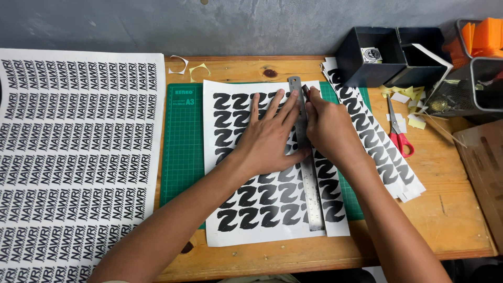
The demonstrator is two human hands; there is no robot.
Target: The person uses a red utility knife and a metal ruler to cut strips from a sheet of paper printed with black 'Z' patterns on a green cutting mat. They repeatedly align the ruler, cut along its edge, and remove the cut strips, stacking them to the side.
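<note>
A white sheet [251, 220] printed with rows of black curled shapes lies on a green cutting mat [183, 147]. A long steel ruler [313, 202] runs down the sheet's right side. My left hand [267, 139] is spread flat on the sheet, its fingertips pressing the ruler's left edge. My right hand [327, 131] is closed around a small dark cutting knife [305, 91], whose tip sits against the ruler's right edge near its top end.
A large sheet of printed black labels [78, 157] covers the left of the wooden table [450, 215]. Cut strips of black shapes [385, 157] lie right of the mat, beside red-handled scissors [401, 139]. Dark boxes [387, 55], a mesh basket [479, 86] and paper scraps sit at the back right.
</note>
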